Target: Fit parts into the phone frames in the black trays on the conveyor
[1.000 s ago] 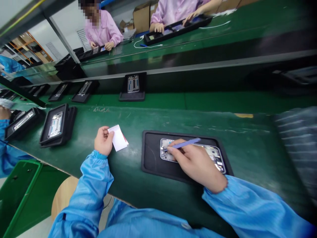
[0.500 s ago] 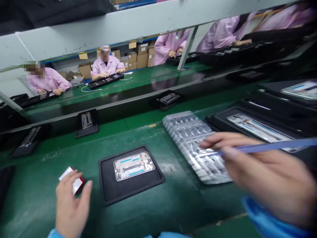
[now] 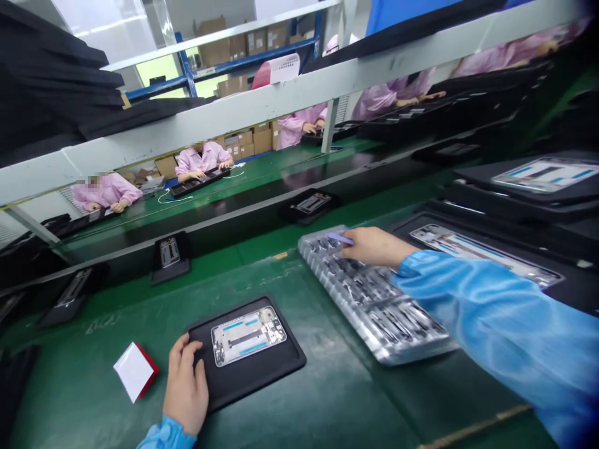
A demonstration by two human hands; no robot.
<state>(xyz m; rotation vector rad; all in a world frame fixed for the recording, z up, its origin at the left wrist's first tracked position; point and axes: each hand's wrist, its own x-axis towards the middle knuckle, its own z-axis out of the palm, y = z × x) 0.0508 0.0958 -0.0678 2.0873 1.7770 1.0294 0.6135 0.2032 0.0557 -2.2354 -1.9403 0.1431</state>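
My left hand (image 3: 187, 383) rests at the left edge of a black tray (image 3: 253, 388), its fingers apart and nothing in it. A silver phone frame (image 3: 249, 335) with blue strips lies in that tray. At the right, my right hand (image 3: 369, 245) grips a purple tool (image 3: 339, 237) over the far end of a stack of clear plastic trays (image 3: 374, 312) holding small dark parts. Left of my left hand stands a small block (image 3: 135, 371) with a white top and a red side.
More black trays with phone frames (image 3: 486, 252) are stacked at the right. Beyond the green table (image 3: 262, 274), single trays (image 3: 169, 251) sit along a lower strip. Several people in pink (image 3: 201, 159) work behind a grey rail (image 3: 210, 121).
My left hand has moved from the white and red block to the black tray's edge. My right hand has moved forward to the far end of the clear trays. The view has tilted up.
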